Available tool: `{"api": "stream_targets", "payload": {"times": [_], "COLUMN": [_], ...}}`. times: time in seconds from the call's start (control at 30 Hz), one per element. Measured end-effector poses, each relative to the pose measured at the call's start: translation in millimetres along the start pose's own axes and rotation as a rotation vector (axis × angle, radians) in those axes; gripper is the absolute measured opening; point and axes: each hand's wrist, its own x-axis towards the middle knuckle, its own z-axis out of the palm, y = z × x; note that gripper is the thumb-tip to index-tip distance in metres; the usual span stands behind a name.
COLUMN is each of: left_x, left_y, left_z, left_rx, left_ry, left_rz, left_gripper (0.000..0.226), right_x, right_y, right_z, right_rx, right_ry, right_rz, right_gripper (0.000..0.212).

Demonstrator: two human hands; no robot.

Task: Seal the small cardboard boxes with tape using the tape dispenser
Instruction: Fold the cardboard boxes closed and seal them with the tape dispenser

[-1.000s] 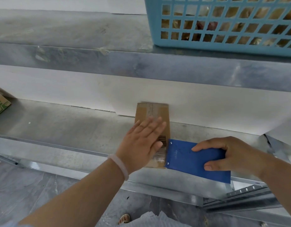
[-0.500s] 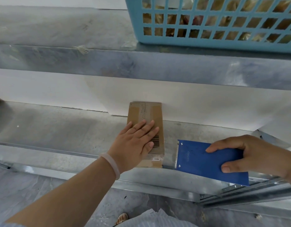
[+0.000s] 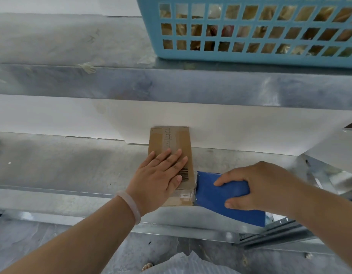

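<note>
1. Flat on the lower metal shelf (image 3: pixel 62 165), set lengthwise: the small cardboard box (image 3: pixel 171 143), far end up against the white back panel (image 3: pixel 230 131), near end at the shelf's front edge.
2. On the box top, a barcode (image 3: pixel 185 173) near the right edge; along the middle, a strip of faint print.
3. Pressed palm-down on the near half of the box: the left hand (image 3: pixel 157 178), fingers straight and only slightly apart, tips pointing toward the back panel, thumb hidden.
4. Around the left wrist, a pale bracelet (image 3: pixel 131 204).
5. Just right of the box, touching its near right corner with its left edge: the blue tape dispenser (image 3: pixel 216 196), tilted, near end hanging past the shelf front.
6. Clamped on the dispenser: the right hand (image 3: pixel 258 186), fingers curled over the top face, thumb against the near side.
7. Above, an upper metal shelf (image 3: pixel 111 82) carrying a light blue lattice basket (image 3: pixel 250 58), with brownish contents dimly seen through the holes.
8. Below the shelves, grey floor (image 3: pixel 42 240).
</note>
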Motion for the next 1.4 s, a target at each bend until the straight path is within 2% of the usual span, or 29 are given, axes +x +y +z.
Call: {"api": "stream_targets", "payload": {"times": [0.2, 0.43, 0.67, 1.0, 1.2, 1.3, 1.4], "left_x": [1.5, 2.1, 2.4, 3.3, 4.1, 4.0, 0.9], "left_y": [-0.9, -1.4, -1.6, -2.6, -3.0, -3.1, -1.9], "left_z": [-0.9, 0.6, -1.3, 0.7, 0.6, -0.3, -1.1], "left_rx": [-0.003, -0.025, -0.024, -0.027, -0.043, -0.038, -0.036], "left_ry": [-0.007, -0.031, -0.021, -0.014, -0.026, -0.016, -0.005], "left_rz": [0.001, -0.002, 0.020, 0.022, 0.018, 0.021, 0.046], "left_gripper": [0.058, 0.058, 0.059, 0.061, 0.062, 0.060, 0.057], "right_x": [7.0, 7.0, 13.3, 14.8, 10.6, 14.2, 14.2], "right_y": [-7.1, -31.0, -43.2, -67.1, -65.8, -53.0, -32.3], "right_z": [-0.8, -7.5, -25.9, -5.8, -7.8, 1.3, 41.5], "right_rx": [0.164, -0.197, -0.242, -0.297, -0.261, -0.332, -0.521], "right_ry": [0.006, -0.015, -0.093, -0.006, -0.050, -0.062, -0.180], "right_rz": [0.047, -0.012, -0.030, -0.020, -0.004, 0.033, 0.103], "right_gripper": [0.032, 0.039, 0.037, 0.037, 0.035, 0.025, 0.010]}}
